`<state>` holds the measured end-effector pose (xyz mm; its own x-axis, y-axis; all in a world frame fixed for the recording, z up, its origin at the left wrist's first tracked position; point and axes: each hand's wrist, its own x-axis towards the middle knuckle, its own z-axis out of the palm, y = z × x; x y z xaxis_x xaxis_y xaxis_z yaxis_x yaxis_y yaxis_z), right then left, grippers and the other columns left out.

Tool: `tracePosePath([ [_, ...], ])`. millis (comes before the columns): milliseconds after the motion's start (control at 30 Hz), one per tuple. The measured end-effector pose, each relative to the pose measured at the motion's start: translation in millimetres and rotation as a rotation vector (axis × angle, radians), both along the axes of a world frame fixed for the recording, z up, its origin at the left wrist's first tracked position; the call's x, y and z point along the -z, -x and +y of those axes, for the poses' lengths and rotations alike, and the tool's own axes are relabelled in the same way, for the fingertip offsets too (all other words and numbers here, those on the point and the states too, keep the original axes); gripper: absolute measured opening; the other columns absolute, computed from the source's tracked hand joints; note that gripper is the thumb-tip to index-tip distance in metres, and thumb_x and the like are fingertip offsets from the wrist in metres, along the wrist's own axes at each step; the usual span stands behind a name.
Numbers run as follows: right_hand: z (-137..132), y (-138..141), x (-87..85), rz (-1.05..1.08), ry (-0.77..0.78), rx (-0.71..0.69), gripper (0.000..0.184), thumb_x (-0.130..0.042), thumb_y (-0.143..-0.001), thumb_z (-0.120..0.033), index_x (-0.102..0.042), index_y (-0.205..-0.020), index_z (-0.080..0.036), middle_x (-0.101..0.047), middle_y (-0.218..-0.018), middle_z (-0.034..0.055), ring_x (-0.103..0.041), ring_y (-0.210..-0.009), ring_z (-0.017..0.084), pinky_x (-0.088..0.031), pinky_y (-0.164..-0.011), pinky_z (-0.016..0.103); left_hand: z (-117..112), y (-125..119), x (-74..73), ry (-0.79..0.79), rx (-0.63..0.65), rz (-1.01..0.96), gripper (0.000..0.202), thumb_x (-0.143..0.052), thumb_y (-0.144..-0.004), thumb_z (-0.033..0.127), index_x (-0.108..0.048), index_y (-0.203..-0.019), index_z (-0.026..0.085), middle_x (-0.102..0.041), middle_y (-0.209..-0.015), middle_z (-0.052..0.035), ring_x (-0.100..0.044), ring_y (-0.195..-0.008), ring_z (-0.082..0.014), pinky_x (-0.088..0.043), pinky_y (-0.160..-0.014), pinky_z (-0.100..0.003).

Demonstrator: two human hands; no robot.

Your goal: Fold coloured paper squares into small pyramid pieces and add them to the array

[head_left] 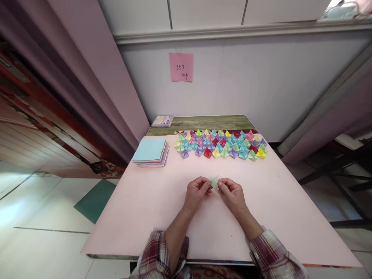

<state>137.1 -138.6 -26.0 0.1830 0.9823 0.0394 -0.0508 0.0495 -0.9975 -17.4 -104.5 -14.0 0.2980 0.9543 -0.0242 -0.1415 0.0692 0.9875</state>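
A small piece of folded pale green paper (214, 181) is pinched between both hands, just above the pink-covered table. My left hand (197, 192) grips its left side with thumb and fingers closed. On its right side, my right hand (232, 193) pinches the edge in the same way. Fingers cover part of the paper, so its full folded shape cannot be made out. Beyond the hands, several folded paper boats (207, 153) in many colours stand close together in rows. To the left lies a stack of square coloured paper (149, 151) with a light blue sheet on top.
Pink covering (162, 205) lies over most of the table, leaving a wooden strip (203, 122) bare at the back. A small packet (163, 121) sits at the back left corner. On the wall is a pink note (180, 67). Dark furniture legs (340, 186) stand at the right.
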Motion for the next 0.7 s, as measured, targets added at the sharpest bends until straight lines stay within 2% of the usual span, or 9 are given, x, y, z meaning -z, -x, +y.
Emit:
tracePosePath([
  [133,0.2,0.5,-1.7,-0.037,-0.044,-0.071,0.027,-0.065,-0.083,-0.045,-0.066,-0.082,-0.018,-0.06,-0.069,0.0008,-0.051,-0.063,0.014,-0.041,-0.059,0.025,-1.2,1.8,-1.9,-0.097,0.005,0.094,0.021,-0.065,-0.083,0.035,-0.067,-0.081,0.015,-0.061,-0.066,-0.0007,-0.056,-0.06,-0.0114,-0.047,-0.06,-0.023],
  [233,0.8,-0.9,-1.6,-0.091,-0.051,-0.075,0.03,-0.067,-0.08,-0.049,-0.067,-0.085,-0.019,-0.063,-0.072,0.0013,-0.053,-0.065,0.015,-0.043,-0.059,0.026,-1.9,2.4,-5.2,-0.143,-0.008,0.067,0.02,-0.068,-0.081,0.035,-0.068,-0.08,0.015,-0.063,-0.078,-0.0031,-0.057,-0.066,-0.0117,-0.047,-0.062,-0.024],
  [333,1.2,-4.4,-2.7,-0.133,-0.077,-0.118,0.03,-0.062,-0.085,-0.049,-0.068,-0.084,-0.02,-0.064,-0.074,0.0023,-0.056,-0.07,0.017,-0.045,-0.064,0.027,-2.5,1.5,-7.2,-0.055,0.041,-0.07,0.024,-0.063,-0.084,0.038,-0.068,-0.086,0.015,-0.064,-0.085,-0.0056,-0.058,-0.068,-0.0128,-0.046,-0.058,-0.024],
  [400,1.3,-6.7,-4.7,-0.153,-0.118,-0.158,0.028,-0.058,-0.088,-0.046,-0.068,-0.083,-0.02,-0.065,-0.079,0.0036,-0.057,-0.075,0.018,-0.046,-0.071,0.029,-2.6,0.5,-7.2,0.048,0.084,-0.154,0.026,-0.06,-0.086,0.039,-0.067,-0.088,0.014,-0.063,-0.079,-0.0047,-0.057,-0.064,-0.0125,-0.045,-0.056,-0.024],
  [500,0.9,-8.4,-9.5,-0.158,-0.154,-0.213,0.025,-0.058,-0.089,-0.042,-0.069,-0.083,-0.02,-0.064,-0.082,0.0043,-0.059,-0.08,0.019,-0.046,-0.077,0.031,-2.3,-0.7,-7.0,0.129,0.134,-0.203,0.023,-0.067,-0.082,0.036,-0.064,-0.082,0.014,-0.061,-0.071,-0.0023,-0.055,-0.06,-0.0109,-0.044,-0.056,-0.023],
  [567,0.2,-8.5,-13.6,-0.099,-0.137,-0.278,0.025,-0.057,-0.09,-0.041,-0.069,-0.084,-0.02,-0.065,-0.081,0.0041,-0.06,-0.079,0.019,-0.047,-0.078,0.032,-2.2,-0.9,-7.8,0.154,0.156,-0.215,0.022,-0.07,-0.079,0.034,-0.063,-0.08,0.014,-0.06,-0.068,-0.0013,-0.054,-0.059,-0.0103,-0.043,-0.056,-0.023],
  [700,-1.7,-9.0,-20.8,0.065,-0.07,-0.41,0.026,-0.056,-0.091,-0.043,-0.067,-0.083,-0.02,-0.066,-0.078,0.0039,-0.061,-0.077,0.02,-0.049,-0.077,0.034,-2.9,0.4,-12.0,0.21,0.198,-0.229,0.026,-0.073,-0.077,0.035,-0.063,-0.091,0.015,-0.062,-0.073,-0.0014,-0.056,-0.059,-0.0109,-0.044,-0.055,-0.023],
])
